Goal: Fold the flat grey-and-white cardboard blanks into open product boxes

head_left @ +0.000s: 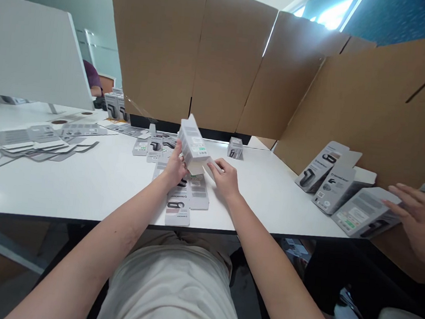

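Note:
A white and grey product carton (195, 140) is held up over the table, tilted, with a flap standing up at its far end. My left hand (175, 168) is closed round its left side. At the near end, my right hand (226, 177) pinches a flap of the same carton between thumb and fingers. Under the hands lie flat printed carton blanks (178, 211), overlapping near the table's front edge. Further back, more flat cartons (155, 146) rest on the white tabletop. The inside of the held carton is hidden from me.
Three folded cartons (332, 186) lean at the right, where another person's hand (417, 222) reaches in. A small box (235, 148) stands at the back. Loose blanks (41, 140) pile up at left beside a white monitor (35, 52). Tall cardboard walls (229, 61) border the back and right.

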Motion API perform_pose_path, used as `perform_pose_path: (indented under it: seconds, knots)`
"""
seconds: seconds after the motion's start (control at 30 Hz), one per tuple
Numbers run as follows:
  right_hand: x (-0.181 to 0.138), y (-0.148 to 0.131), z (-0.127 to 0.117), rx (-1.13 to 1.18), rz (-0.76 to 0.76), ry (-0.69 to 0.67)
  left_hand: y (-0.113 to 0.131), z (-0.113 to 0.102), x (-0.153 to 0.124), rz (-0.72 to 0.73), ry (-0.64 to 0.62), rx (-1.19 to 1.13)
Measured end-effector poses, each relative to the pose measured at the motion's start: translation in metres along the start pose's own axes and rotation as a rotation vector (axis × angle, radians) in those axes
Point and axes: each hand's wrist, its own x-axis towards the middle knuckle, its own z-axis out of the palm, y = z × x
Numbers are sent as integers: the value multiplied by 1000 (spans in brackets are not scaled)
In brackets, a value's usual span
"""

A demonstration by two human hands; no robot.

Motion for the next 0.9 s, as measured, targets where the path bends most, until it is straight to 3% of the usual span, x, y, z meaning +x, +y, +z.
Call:
perform_pose_path:
  seconds: [0.3,0.5,0.7,0.9]
  knots:
    - [0,4,2,-17,-236,22,0,-5,4,19,102,-28]
    - [2,7,1,11,16,77,7,-13,9,96,124,-199]
    - [1,2,5,150,30,-179,7,-13,8,61,29,-230]
    - [0,-9,5,300,179,-261,7,-12,6,10,-44,-230]
